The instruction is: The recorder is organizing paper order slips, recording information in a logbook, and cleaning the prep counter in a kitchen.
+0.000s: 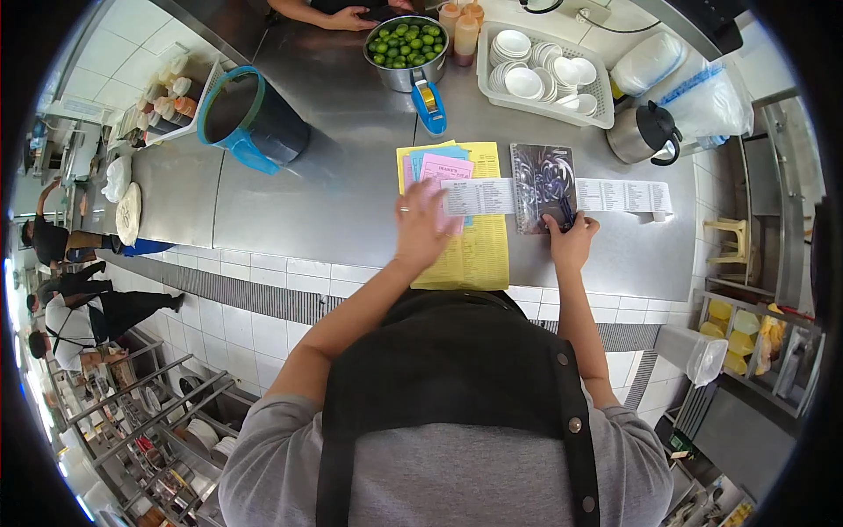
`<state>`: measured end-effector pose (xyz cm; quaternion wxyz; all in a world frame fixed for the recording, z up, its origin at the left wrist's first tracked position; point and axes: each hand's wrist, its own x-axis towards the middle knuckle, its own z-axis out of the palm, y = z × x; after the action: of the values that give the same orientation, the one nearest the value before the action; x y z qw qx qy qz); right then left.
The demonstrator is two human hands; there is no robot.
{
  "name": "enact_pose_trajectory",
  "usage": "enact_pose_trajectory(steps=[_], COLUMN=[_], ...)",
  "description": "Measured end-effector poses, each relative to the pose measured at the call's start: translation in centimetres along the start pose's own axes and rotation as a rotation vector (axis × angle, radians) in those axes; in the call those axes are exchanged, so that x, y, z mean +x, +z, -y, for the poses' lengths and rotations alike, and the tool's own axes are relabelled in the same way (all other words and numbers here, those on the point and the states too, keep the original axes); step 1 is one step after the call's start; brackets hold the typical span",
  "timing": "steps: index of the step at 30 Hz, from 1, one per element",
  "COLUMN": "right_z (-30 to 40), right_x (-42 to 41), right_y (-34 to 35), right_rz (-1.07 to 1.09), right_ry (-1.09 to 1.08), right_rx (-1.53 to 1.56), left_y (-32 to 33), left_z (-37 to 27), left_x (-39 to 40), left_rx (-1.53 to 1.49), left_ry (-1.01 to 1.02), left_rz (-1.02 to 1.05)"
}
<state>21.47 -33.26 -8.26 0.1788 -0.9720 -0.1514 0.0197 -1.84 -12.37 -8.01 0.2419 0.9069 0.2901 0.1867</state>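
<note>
My left hand (421, 224), slightly blurred, has its fingers spread over pink slips (444, 167) that bear writing. Under these lie a blue slip (421, 155) and yellow printed sheets (484, 257). A long white paper strip (490, 197) starts near my left fingertips and runs rightwards beneath a spiral notebook (537, 174) with a dark patterned cover. On the notebook's lower right corner rests my right hand (571, 240), thumb on the cover and fingers at the edge. Just above that thumb is a dark pen (565, 207). The strip's far end (652, 197) curls on the steel table.
Beyond the papers on the steel table (355, 191) stand a blue tape dispenser (429, 109), a pot of green limes (398, 79), sauce bottles (466, 39), a basket of white bowls (490, 92), a steel jug (632, 135) and a dark bucket (276, 132). Another person's hand (352, 18) is opposite.
</note>
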Motion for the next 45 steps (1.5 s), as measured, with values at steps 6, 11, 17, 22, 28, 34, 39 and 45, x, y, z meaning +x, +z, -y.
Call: enact_pose_trajectory(steps=[6,11,17,22,28,34,39,45], right_z=[-1.4,-2.9,-1.1,-0.5,-2.4,4.6,-1.0,-1.2], right_x=[-0.7,0.6,-0.3,-0.1,0.2,-3.4,-1.7,-4.0], right_y=[0.7,1.8,-0.7,-1.9,-0.6,-7.5,-2.0,1.5], right_rz=[-0.047,-0.094,-0.071,-0.032,-0.075,0.262,0.167,0.23], right_ry=[-0.053,-0.109,0.057,0.033,-0.089,-0.571,-0.327,-0.375], right_rx=[0.151,0.333,0.308,0.261,0.489,0.808,0.217,0.026], left_y=[3.6,4.0,4.3,3.5,1.5,3.5,1.9,2.9], left_z=[-2.2,-2.1,-2.0,-2.8,-6.0,-3.1,-4.8,-3.3], left_x=[0.5,0.6,0.3,1.2,3.8,5.2,6.0,4.8], left_rx=[0.233,0.295,0.299,0.326,0.45,-1.141,-1.51,-1.127], left_ry=[0.015,0.024,0.029,0.015,-0.077,-0.472,-0.659,-0.565], left_rz=[0.128,0.173,0.155,0.184,0.354,0.208,0.185,0.2])
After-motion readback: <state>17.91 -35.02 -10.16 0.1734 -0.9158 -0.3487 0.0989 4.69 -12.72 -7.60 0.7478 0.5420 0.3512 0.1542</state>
